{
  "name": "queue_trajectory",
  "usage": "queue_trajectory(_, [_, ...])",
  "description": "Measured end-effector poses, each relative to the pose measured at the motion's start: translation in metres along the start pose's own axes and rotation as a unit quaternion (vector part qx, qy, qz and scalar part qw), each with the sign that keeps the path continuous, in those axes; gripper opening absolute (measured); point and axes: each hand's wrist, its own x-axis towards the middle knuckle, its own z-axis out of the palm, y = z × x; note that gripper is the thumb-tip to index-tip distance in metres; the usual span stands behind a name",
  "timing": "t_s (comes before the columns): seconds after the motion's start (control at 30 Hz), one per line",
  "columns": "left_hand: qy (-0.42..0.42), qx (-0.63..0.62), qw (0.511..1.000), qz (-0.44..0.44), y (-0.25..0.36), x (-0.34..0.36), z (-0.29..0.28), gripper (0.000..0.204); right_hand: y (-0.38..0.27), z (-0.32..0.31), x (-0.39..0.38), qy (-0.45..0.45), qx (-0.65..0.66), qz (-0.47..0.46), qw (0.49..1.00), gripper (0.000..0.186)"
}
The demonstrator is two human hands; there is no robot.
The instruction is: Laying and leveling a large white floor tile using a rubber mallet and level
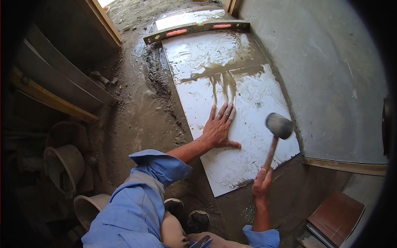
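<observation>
1. White floor tile: large, nearest the person in a row of tiles, lying flat beside the wall; surface smeared with wet grey-brown mud, with dark streaks between the fingertips and the far joint.
2. Left hand: palm down on the white floor tile, left of its middle; fingers extended, slightly spread and pointing away from the person, thumb held out to the right; grasping nothing.
3. Right hand: fingers wrapped around the lower handle of the mallet, just off the tile's near edge.
4. Mallet: dark, rounded head, slightly blurred, on a wooden handle; head over the tile's right part. Contact with the surface: cannot tell.
5. Second tile: white, muddy, adjoining the first at its far edge; brown slurry along the joint.
6. Spirit level: dark bar with red-pink inserts, laid crosswise over the row's far part.
7. Wall: plain grey, along the right side of the row.
8. Ground: wet brown mud, left of the row.
9. Bucket: grey, tilted, at far left.
10. Brown stack: flat-faced, at lower right; kind unclear.
</observation>
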Motion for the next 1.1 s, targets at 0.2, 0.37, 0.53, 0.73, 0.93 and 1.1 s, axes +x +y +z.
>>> queue_trajectory(0.2, [-0.017, -0.006, 1.0, -0.018, 0.007, 0.006, 0.0, 0.148, 0.012, 0.005, 0.018, 0.055, -0.013, -0.063, 0.996, 0.037])
queue_trajectory(0.37, [-0.034, 0.003, 0.999, -0.034, 0.01, 0.005, 0.0, 0.152, -0.012, 0.008, 0.014, 0.1, 0.123, -0.052, 0.986, 0.037])
queue_trajectory(0.53, [-0.013, 0.009, 0.999, -0.048, 0.012, 0.005, 0.002, 0.152, 0.021, 0.006, 0.036, 0.057, -0.173, -0.063, 0.981, 0.036])
queue_trajectory(0.73, [-0.032, 0.015, 0.998, -0.055, 0.02, 0.012, -0.001, 0.151, 0.005, 0.002, 0.039, 0.116, -0.066, -0.042, 0.99, 0.036])
queue_trajectory(0.93, [-0.041, 0.029, 0.995, -0.082, 0.031, 0.019, -0.004, 0.147, -0.036, -0.017, 0.029, 0.162, 0.009, -0.038, 0.986, 0.035])
queue_trajectory(1.1, [-0.058, 0.06, 0.995, -0.05, 0.022, 0.013, -0.001, 0.139, -0.049, -0.037, -0.017, 0.199, 0.078, -0.097, 0.972, 0.03])
